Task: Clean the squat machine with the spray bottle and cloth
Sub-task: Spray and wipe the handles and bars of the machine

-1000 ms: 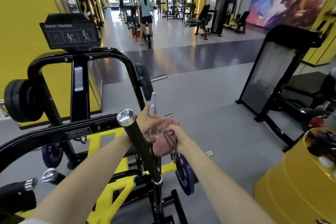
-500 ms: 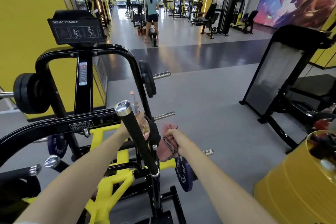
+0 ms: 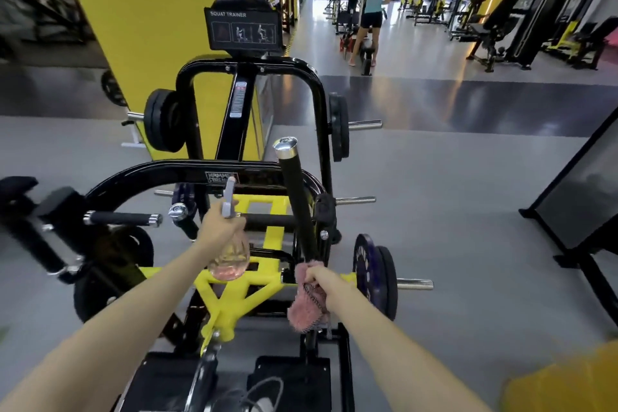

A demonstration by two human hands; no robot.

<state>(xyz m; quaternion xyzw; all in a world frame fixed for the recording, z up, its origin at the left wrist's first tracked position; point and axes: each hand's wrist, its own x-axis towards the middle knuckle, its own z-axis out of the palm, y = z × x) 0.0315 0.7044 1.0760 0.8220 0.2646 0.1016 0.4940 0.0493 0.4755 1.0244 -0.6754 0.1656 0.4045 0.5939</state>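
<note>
The big black and yellow squat machine point(image 3: 235, 130) stands in the middle, running from near to far. Wide grey floor point(image 3: 468, 197) lies to its right. A long black handle bar point(image 3: 297, 201) leans up and away, its shiny cap at the top. The right hand point(image 3: 326, 284) grips the pink cloth point(image 3: 306, 304) at the bar's low end, just left of a weight plate point(image 3: 374, 278). The left hand point(image 3: 217, 231) holds the clear spray bottle point(image 3: 230, 264) upright, left of the bar, nozzle on top pointing far.
</note>
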